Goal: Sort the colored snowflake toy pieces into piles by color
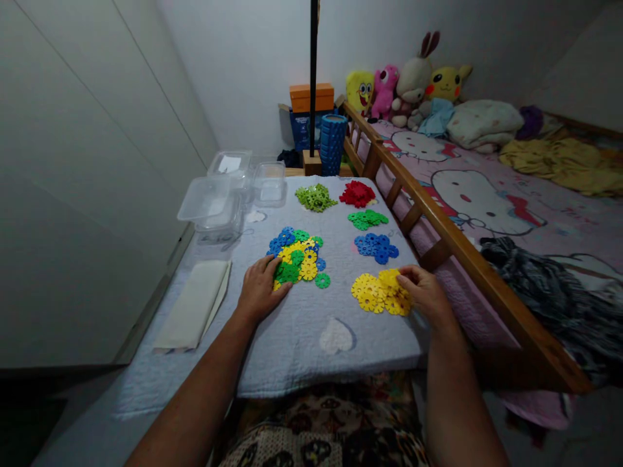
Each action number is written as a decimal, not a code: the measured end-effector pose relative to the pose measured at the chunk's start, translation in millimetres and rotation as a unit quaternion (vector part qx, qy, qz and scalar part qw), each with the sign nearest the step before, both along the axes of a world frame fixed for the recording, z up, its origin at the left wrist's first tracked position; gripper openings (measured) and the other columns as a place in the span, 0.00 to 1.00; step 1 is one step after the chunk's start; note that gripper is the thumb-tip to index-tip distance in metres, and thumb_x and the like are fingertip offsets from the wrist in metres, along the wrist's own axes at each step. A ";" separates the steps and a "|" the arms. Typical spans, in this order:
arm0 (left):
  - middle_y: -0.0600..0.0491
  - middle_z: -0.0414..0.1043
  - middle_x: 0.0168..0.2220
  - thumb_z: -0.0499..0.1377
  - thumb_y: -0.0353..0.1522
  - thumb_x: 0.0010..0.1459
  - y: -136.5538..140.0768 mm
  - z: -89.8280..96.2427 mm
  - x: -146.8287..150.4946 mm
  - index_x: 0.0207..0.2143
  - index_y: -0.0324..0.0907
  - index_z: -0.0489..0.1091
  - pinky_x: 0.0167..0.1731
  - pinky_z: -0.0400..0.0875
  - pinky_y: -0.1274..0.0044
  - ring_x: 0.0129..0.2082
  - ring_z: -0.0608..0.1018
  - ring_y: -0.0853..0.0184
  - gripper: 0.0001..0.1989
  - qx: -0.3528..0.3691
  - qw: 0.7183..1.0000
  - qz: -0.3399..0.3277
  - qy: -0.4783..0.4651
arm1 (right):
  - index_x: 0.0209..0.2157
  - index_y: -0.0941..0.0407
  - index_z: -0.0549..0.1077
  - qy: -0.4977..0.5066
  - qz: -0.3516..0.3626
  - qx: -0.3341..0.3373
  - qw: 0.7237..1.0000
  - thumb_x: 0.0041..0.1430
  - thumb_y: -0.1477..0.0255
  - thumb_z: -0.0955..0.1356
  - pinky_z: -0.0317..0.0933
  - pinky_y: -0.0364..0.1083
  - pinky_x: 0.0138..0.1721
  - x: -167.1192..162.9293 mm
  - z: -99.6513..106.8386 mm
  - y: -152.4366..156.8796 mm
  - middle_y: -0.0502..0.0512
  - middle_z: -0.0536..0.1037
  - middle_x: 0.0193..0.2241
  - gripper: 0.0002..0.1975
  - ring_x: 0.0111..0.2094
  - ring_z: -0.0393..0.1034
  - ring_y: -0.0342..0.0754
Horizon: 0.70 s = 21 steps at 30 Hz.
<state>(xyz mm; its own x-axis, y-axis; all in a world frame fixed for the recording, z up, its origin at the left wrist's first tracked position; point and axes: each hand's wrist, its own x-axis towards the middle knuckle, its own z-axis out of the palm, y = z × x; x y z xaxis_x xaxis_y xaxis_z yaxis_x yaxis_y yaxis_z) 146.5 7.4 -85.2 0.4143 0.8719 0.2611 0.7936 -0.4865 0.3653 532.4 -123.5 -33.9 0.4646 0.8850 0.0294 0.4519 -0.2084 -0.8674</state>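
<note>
My left hand rests at the near left edge of a mixed heap of green, yellow and blue slotted plastic discs, fingertips on it and thumb apart. At the right, my right hand pinches a yellow slotted disc above the pile of yellow discs. Beyond that pile lie blue discs, then green discs and red pieces. A light green pile sits left of the red one.
Clear plastic containers stand at the table's back left, with a folded cream cloth in front. A wooden bed rail runs along the right side. Behind the table rise a black pole and a blue foam roller.
</note>
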 end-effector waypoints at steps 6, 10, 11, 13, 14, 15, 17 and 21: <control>0.40 0.64 0.63 0.59 0.46 0.59 1.9 -1.4 -1.0 0.62 0.43 0.63 0.61 0.62 0.55 0.63 0.67 0.48 0.31 0.007 1.000 -0.002 0.000 | 0.32 0.56 0.76 0.049 -0.071 -0.020 0.996 0.46 0.59 0.70 0.64 0.45 0.29 25.5 -13.2 -17.0 0.54 0.78 0.27 0.15 0.29 0.72 0.49; 0.40 0.64 0.63 0.59 0.46 0.58 2.5 -1.5 -0.9 0.61 0.43 0.63 0.61 0.62 0.56 0.63 0.68 0.48 0.31 0.005 1.000 0.002 0.005 | 0.34 0.57 0.76 0.037 -0.059 -0.036 0.997 0.48 0.59 0.69 0.65 0.46 0.30 27.7 -24.3 -17.5 0.55 0.78 0.28 0.17 0.30 0.73 0.50; 0.40 0.65 0.63 0.59 0.46 0.58 2.5 -1.4 -0.8 0.61 0.43 0.63 0.61 0.63 0.56 0.62 0.68 0.48 0.31 0.005 1.000 0.002 0.006 | 0.34 0.57 0.77 0.021 -0.058 -0.041 0.997 0.48 0.59 0.69 0.65 0.46 0.31 27.8 -26.5 -17.1 0.56 0.79 0.29 0.17 0.31 0.73 0.50; 0.39 0.64 0.63 0.59 0.46 0.59 2.4 -1.3 -0.7 0.61 0.42 0.64 0.61 0.63 0.56 0.63 0.67 0.48 0.31 0.004 1.000 0.001 0.006 | 0.34 0.57 0.77 -0.025 -0.064 -0.049 0.996 0.49 0.59 0.68 0.65 0.47 0.33 27.5 -29.4 -16.1 0.57 0.80 0.31 0.17 0.32 0.74 0.51; 0.39 0.64 0.63 0.59 0.46 0.59 2.4 -1.4 -0.7 0.61 0.42 0.64 0.61 0.62 0.56 0.63 0.67 0.48 0.31 0.005 1.000 0.002 0.005 | 0.34 0.57 0.77 -0.048 -0.070 -0.053 0.995 0.50 0.60 0.67 0.65 0.47 0.33 27.1 -29.9 -15.7 0.57 0.80 0.31 0.16 0.32 0.73 0.52; 0.39 0.64 0.63 0.59 0.46 0.59 2.3 -1.6 -0.8 0.61 0.42 0.64 0.62 0.62 0.56 0.63 0.67 0.48 0.31 0.005 1.000 0.003 0.004 | 0.33 0.57 0.77 -0.067 -0.074 -0.055 0.993 0.50 0.60 0.67 0.64 0.47 0.33 26.5 -29.9 -15.3 0.58 0.80 0.31 0.16 0.32 0.73 0.52; 0.40 0.65 0.63 0.59 0.46 0.59 2.2 -1.9 -1.0 0.61 0.42 0.64 0.62 0.62 0.57 0.63 0.67 0.48 0.31 0.006 1.000 0.003 0.002 | 0.32 0.57 0.77 -0.090 -0.078 -0.056 0.991 0.49 0.60 0.66 0.63 0.47 0.33 24.7 -28.7 -14.6 0.57 0.80 0.30 0.15 0.32 0.73 0.52; 0.40 0.65 0.63 0.59 0.45 0.59 2.1 -2.5 -1.4 0.61 0.43 0.64 0.62 0.62 0.56 0.63 0.68 0.49 0.31 0.008 1.000 0.001 0.000 | 0.31 0.56 0.77 -0.090 -0.074 -0.047 0.992 0.48 0.61 0.67 0.63 0.48 0.33 21.5 -24.2 -14.4 0.57 0.79 0.30 0.14 0.31 0.72 0.52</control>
